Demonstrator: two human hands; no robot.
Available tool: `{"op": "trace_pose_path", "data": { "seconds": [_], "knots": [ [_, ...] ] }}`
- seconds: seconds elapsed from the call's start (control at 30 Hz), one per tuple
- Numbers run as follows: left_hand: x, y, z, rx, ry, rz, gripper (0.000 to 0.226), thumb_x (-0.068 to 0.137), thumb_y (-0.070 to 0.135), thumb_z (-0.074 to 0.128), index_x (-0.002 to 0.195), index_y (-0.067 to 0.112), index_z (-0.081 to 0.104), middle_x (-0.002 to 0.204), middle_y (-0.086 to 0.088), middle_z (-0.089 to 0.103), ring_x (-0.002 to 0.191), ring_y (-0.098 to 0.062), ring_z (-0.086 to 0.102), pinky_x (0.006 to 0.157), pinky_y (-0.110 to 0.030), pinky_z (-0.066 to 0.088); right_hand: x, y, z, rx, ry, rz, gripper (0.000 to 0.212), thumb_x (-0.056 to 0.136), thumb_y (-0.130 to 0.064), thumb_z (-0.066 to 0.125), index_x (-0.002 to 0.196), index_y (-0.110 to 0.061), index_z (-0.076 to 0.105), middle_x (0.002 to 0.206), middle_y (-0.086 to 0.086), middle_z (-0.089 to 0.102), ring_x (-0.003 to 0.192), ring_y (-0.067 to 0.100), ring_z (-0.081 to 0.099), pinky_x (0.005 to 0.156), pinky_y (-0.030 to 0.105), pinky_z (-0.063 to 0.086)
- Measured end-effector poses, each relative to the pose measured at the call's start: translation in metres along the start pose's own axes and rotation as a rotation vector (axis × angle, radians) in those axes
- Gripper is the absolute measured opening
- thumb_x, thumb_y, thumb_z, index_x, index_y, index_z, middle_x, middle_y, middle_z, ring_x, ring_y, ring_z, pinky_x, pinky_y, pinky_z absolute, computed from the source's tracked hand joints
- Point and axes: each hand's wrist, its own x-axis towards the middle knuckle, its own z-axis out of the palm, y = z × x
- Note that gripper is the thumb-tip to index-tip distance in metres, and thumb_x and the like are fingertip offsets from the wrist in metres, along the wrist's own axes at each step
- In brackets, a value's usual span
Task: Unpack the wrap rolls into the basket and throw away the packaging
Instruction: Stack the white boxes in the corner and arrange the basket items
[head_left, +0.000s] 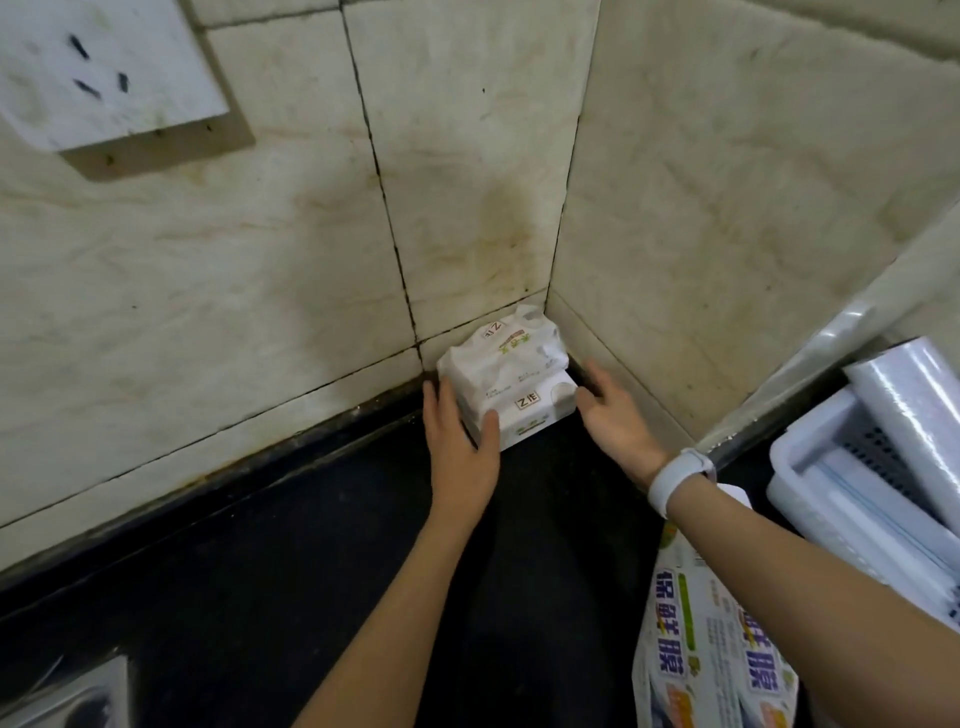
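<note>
Both hands at far table corner: left hand open, flat against 2 stacked tissue packs; right hand open, just beside. Wrap packaging and basket lie right, nearer right hand; rolls' long axis runs near-to-far.

Basket, packaging cut by frame edge; pack print unreadable.

Two stacked tissue packs sit in the counter's back corner; the basket stands far right.
</note>
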Motion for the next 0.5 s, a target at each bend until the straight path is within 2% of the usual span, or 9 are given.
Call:
{"op": "trace_pose_path", "data": {
  "seconds": [0.03,0.1,0.17,0.2,0.23,0.27,0.37,0.43,0.5],
  "knots": [
    [-0.002,-0.003,0.001,-0.159,-0.035,-0.163,0.065,0.094,0.035,0.044,0.146,0.027,0.006,0.158,0.001,0.000,0.144,-0.015,0.003,0.115,-0.030,0.007,0.002,0.002,0.003,0.010,-0.014,0.033,0.048,0.094,-0.020,0.038,0.141,-0.016,0.030,0.144,0.006,0.039,0.131,0.022,0.038,0.107,0.031,0.031],
    [0.002,-0.008,0.003,-0.386,-0.072,-0.368,0.063,0.095,0.040,0.040,0.145,0.033,0.003,0.158,0.004,0.005,0.144,-0.015,0.009,0.119,-0.040,0.011,0.008,0.001,0.011,0.144,-0.045,0.138,0.049,0.094,-0.020,0.037,0.142,-0.017,0.026,0.145,0.006,0.037,0.133,0.025,0.035,0.111,0.041,0.031],
    [0.011,-0.010,0.004,-0.511,-0.092,-0.402,0.060,0.095,0.042,0.039,0.145,0.036,0.005,0.157,0.006,0.015,0.141,-0.015,0.022,0.117,-0.045,0.020,0.011,-0.001,0.019,0.305,-0.094,0.251,0.037,0.092,-0.015,0.035,0.128,-0.019,0.042,0.126,0.002,0.049,0.127,0.025,0.042,0.103,0.038,0.038],
    [0.016,-0.009,0.005,-0.542,-0.118,-0.374,0.058,0.095,0.042,0.039,0.144,0.038,0.009,0.154,0.007,0.022,0.135,-0.012,0.031,0.115,-0.044,0.026,0.012,-0.002,0.022,0.337,-0.107,0.279,0.025,0.090,-0.012,0.035,0.108,-0.020,0.051,0.113,0.002,0.054,0.122,0.026,0.047,0.096,0.036,0.040],
    [0.019,-0.009,0.007,-0.548,-0.146,-0.333,0.054,0.095,0.043,0.038,0.144,0.040,0.014,0.150,0.008,0.031,0.128,-0.008,0.040,0.112,-0.042,0.032,0.014,-0.003,0.025,0.349,-0.104,0.280,0.022,0.089,-0.009,0.035,0.093,-0.023,0.052,0.103,0.001,0.056,0.117,0.027,0.050,0.093,0.035,0.041],
    [0.022,-0.008,0.009,-0.539,-0.165,-0.295,0.051,0.095,0.042,0.038,0.143,0.040,0.019,0.146,0.009,0.038,0.123,-0.006,0.045,0.110,-0.041,0.035,0.016,-0.002,0.026,0.356,-0.096,0.264,0.023,0.087,-0.007,0.036,0.089,-0.024,0.052,0.099,0.000,0.057,0.115,0.027,0.051,0.094,0.035,0.041],
    [0.033,-0.006,0.013,-0.536,-0.174,-0.259,0.049,0.096,0.040,0.036,0.143,0.036,0.022,0.146,0.005,0.039,0.128,-0.014,0.043,0.112,-0.043,0.033,0.023,-0.004,0.027,0.479,-0.140,0.190,0.043,0.086,-0.002,0.037,0.124,-0.021,0.047,0.114,0.000,0.058,0.111,0.020,0.054,0.096,0.032,0.044],
    [0.044,-0.004,0.013,-0.513,-0.157,-0.246,0.049,0.096,0.041,0.036,0.143,0.035,0.023,0.152,0.001,0.030,0.134,-0.018,0.037,0.113,-0.046,0.031,0.026,-0.005,0.026,0.545,-0.183,0.194,0.050,0.088,-0.001,0.037,0.132,-0.025,0.040,0.122,0.001,0.056,0.108,0.016,0.055,0.091,0.027,0.046],
    [0.051,-0.005,0.011,-0.514,-0.124,-0.264,0.050,0.095,0.043,0.038,0.143,0.034,0.024,0.153,0.000,0.027,0.135,-0.018,0.034,0.113,-0.046,0.031,0.026,-0.003,0.026,0.545,-0.179,0.206,0.048,0.090,-0.006,0.039,0.134,-0.023,0.035,0.131,0.004,0.052,0.113,0.017,0.053,0.087,0.025,0.047]
  ]
}}
